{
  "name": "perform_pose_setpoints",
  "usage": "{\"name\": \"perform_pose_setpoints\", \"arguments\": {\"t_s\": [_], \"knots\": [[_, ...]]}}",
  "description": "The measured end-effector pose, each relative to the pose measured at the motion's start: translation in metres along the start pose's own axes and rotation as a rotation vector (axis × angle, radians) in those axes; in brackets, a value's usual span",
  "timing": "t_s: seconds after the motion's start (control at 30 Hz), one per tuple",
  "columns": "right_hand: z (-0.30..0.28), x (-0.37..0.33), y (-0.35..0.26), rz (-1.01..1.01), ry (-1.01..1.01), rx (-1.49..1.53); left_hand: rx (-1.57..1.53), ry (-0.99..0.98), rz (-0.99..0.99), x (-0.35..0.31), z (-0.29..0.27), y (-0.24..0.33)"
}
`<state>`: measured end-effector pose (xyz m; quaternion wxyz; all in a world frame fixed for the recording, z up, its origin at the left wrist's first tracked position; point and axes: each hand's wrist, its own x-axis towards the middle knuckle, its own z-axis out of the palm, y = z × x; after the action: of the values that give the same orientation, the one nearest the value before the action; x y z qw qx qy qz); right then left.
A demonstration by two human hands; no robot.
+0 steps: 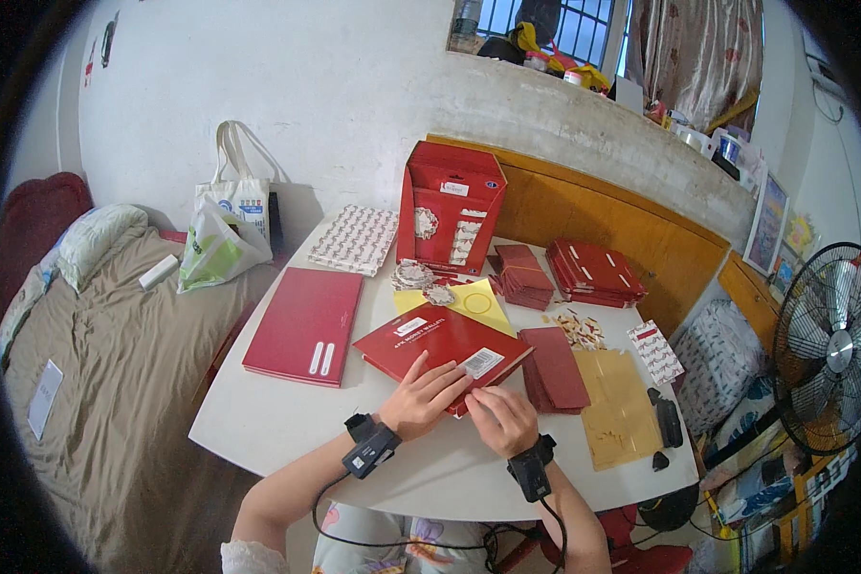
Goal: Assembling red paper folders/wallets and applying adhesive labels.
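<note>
A flat red box (440, 340) with a white barcode label lies tilted on the table in front of me. My left hand (419, 400) rests on its near part, fingers stretched out flat. At the box's near edge, my right hand (507, 419) has its fingers bent and drawn together on that edge; the fingertips are partly hidden. Partly under the box is a yellow sheet (483, 304) with a ring mark. Round printed white stickers (413, 275) lie beside the sheet. Just right of the box sits a stack of dark red wallets (555, 368).
On the white table (258, 426) are a large red folder (301, 325), an upright red display box (450, 210), patterned white sheets (354, 239), more red stacks (593, 273), small scraps (576, 330) and a tan envelope (617, 407). A fan (837, 344) stands right; a bed (115, 354) left.
</note>
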<state>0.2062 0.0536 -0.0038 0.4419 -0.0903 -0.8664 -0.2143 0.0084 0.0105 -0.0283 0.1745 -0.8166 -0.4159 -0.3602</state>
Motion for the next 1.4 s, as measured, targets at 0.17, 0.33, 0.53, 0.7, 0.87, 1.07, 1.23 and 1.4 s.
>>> {"name": "perform_pose_setpoints", "arguments": {"t_s": [0.17,0.33,0.53,0.7,0.87,1.07,1.23,1.4], "knots": [[0.002,0.004,-0.002,0.002,0.036,-0.007,-0.015,-0.033,-0.056,-0.002,0.001,0.0],[0.001,0.006,-0.004,0.013,0.053,-0.033,-0.04,-0.063,-0.125,0.0,-0.002,0.004],[0.001,0.003,-0.004,0.024,0.037,-0.014,-0.06,-0.035,-0.212,-0.002,0.002,0.007],[0.003,0.003,-0.003,0.023,0.043,-0.002,-0.033,-0.03,-0.263,-0.003,0.001,0.009],[0.001,-0.003,-0.002,0.04,-0.013,0.035,-0.06,-0.021,-0.189,-0.002,0.0,0.007],[0.003,0.004,-0.005,0.064,-0.008,0.063,-0.061,-0.001,-0.076,-0.002,0.002,0.004],[0.009,0.004,-0.008,0.064,-0.004,0.097,-0.115,0.021,-0.048,-0.001,0.002,0.008],[0.014,-0.003,-0.012,0.108,0.014,0.163,-0.182,0.1,-0.049,-0.008,0.003,0.005]]}}
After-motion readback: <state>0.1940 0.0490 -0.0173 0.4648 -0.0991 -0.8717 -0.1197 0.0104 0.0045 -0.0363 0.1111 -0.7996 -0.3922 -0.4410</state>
